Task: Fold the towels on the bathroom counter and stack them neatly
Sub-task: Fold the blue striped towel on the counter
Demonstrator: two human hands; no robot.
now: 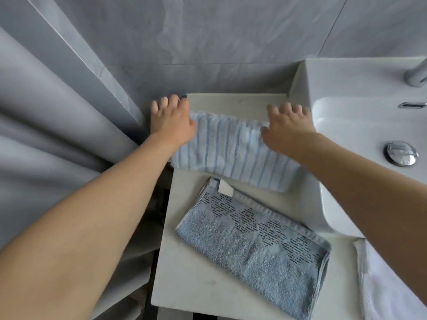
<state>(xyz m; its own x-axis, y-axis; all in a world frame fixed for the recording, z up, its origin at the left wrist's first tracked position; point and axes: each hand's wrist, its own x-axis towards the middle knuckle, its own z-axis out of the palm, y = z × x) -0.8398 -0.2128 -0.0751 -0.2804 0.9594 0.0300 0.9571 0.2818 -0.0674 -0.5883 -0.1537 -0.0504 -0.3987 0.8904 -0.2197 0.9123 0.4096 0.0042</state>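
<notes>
Far left: grey curtain hanging in folds beside the counter. Left hand lying on the far left corner of the striped towel, fingers spread and reaching past the towel's edge toward the wall, grasping nothing. Striped towel spread flat across the far part of the counter, between and partly beneath both hands. Nearer, apart from both hands: blue-grey towel, folded, lying at a slant. Right hand resting on the striped towel's far right corner, fingers splayed and released. Further right: sink, drain plug, faucet. Near right corner: white towel.
</notes>
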